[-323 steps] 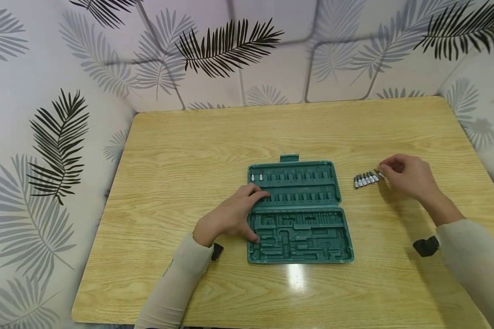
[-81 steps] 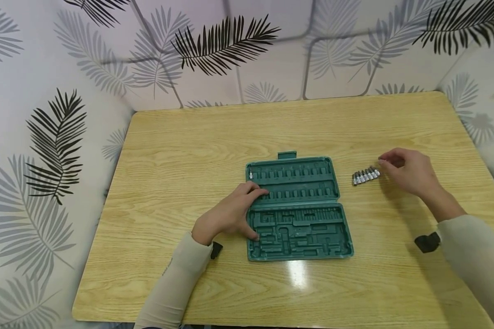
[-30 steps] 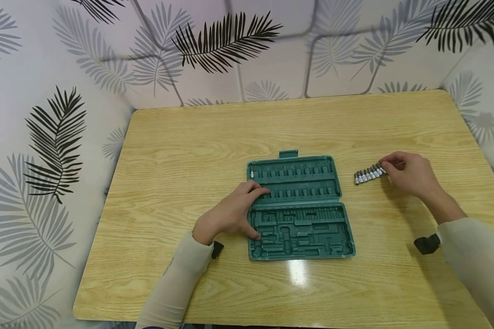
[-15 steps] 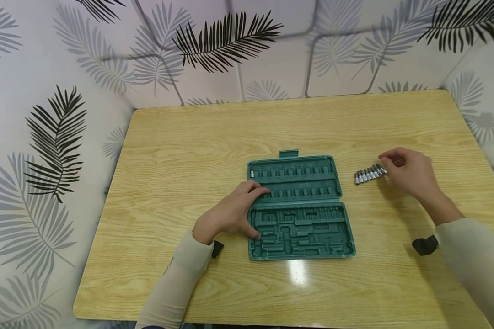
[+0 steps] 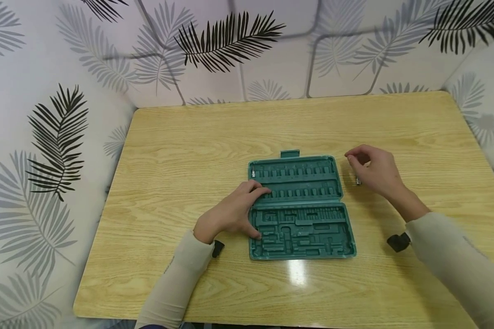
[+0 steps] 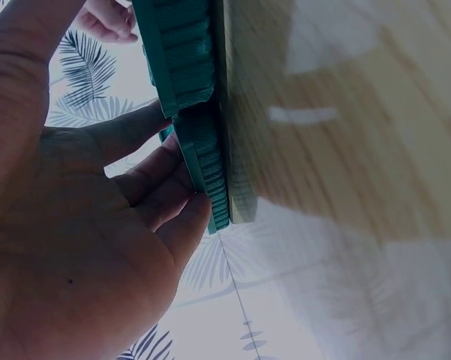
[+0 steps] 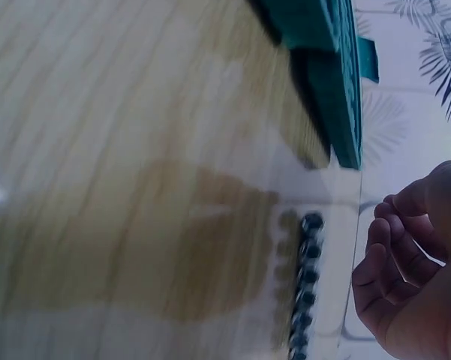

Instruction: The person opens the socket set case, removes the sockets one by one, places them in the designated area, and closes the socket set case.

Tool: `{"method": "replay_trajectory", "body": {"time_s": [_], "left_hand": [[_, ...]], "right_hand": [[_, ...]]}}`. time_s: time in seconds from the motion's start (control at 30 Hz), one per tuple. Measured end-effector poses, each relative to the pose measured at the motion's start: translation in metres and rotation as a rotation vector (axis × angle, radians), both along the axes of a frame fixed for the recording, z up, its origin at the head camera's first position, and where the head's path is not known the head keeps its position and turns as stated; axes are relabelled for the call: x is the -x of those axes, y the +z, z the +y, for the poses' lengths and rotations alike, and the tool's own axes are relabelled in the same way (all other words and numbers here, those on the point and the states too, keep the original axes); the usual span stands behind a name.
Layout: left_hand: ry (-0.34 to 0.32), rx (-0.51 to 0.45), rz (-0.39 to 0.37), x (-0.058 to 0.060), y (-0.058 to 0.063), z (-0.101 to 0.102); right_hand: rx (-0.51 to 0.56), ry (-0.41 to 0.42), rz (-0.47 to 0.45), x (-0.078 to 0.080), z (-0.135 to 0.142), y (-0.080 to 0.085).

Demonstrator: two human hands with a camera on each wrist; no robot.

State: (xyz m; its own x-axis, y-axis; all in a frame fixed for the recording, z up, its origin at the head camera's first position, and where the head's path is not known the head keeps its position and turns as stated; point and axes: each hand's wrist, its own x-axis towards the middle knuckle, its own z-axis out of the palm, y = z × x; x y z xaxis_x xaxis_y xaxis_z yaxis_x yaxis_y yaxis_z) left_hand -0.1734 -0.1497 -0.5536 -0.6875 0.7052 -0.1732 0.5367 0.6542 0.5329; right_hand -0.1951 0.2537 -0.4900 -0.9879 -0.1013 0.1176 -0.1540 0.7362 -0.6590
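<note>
A green moulded tool case [image 5: 313,227] lies unfolded on the table. My left hand [image 5: 229,211] holds its left side, the thumb on the lower half and the fingers over the upper half's edge. One bit socket [image 5: 253,173] sits in the top-left slot of the upper half. My right hand [image 5: 376,170] hovers just right of the case with loosely bent fingers, thumb and fingertips close together, and no item shows between them. Below it, the right wrist view shows a row of bit sockets [image 7: 308,277]; in the head view the hand mostly hides them.
The wooden table [image 5: 197,146] carries the case and the row of sockets. Leaf-patterned walls [image 5: 214,87] stand behind and at the sides of it. The case's latch [image 5: 290,153] sticks out at the far edge.
My right hand set a bit socket at the row's right end, let go, and has since moved left above the row. Earlier, a second socket left the case. My left hand has stayed put.
</note>
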Motion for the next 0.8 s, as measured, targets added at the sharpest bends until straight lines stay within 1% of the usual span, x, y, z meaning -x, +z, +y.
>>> {"method": "replay_trajectory", "body": {"time_s": [0.07, 0.1, 0.13, 0.27, 0.3, 0.33, 0.4, 0.47, 0.53, 0.6, 0.63, 0.7, 0.8], "left_hand": [[0.009, -0.005, -0.020, -0.002, 0.005, 0.001], [0.013, -0.005, -0.038, -0.004, 0.013, 0.002], [0.014, -0.004, -0.041, -0.005, 0.017, 0.003], [0.026, -0.005, -0.109, -0.013, 0.053, 0.008], [0.028, -0.002, -0.120, -0.014, 0.059, 0.009], [0.020, -0.006, -0.108, -0.013, 0.054, 0.008], [0.015, -0.005, -0.104, -0.011, 0.048, 0.006], [0.014, -0.013, -0.092, -0.008, 0.033, 0.003], [0.007, -0.012, -0.063, -0.004, 0.016, 0.000], [0.018, -0.014, -0.063, -0.003, 0.013, 0.000], [0.015, -0.020, -0.048, -0.001, 0.007, -0.001], [0.005, -0.017, -0.017, 0.000, 0.001, -0.001], [0.000, -0.021, 0.005, 0.001, -0.002, -0.002]], "right_hand": [[0.011, 0.016, 0.010, 0.003, -0.011, 0.000], [0.017, 0.019, 0.008, 0.004, -0.016, 0.001], [0.023, 0.026, 0.008, 0.006, -0.021, 0.001], [0.048, 0.048, -0.005, 0.010, -0.041, 0.005], [0.052, 0.056, -0.008, 0.011, -0.045, 0.006], [0.054, 0.066, -0.011, 0.012, -0.050, 0.007], [0.054, 0.079, -0.020, 0.015, -0.060, 0.009], [0.052, 0.096, -0.026, 0.017, -0.071, 0.011], [0.048, 0.116, -0.029, 0.020, -0.082, 0.010], [0.050, 0.142, -0.026, 0.022, -0.093, 0.010], [0.056, 0.157, -0.024, 0.023, -0.098, 0.009], [0.062, 0.181, -0.024, 0.025, -0.107, 0.009], [0.069, 0.211, -0.039, 0.027, -0.120, 0.008]]}}
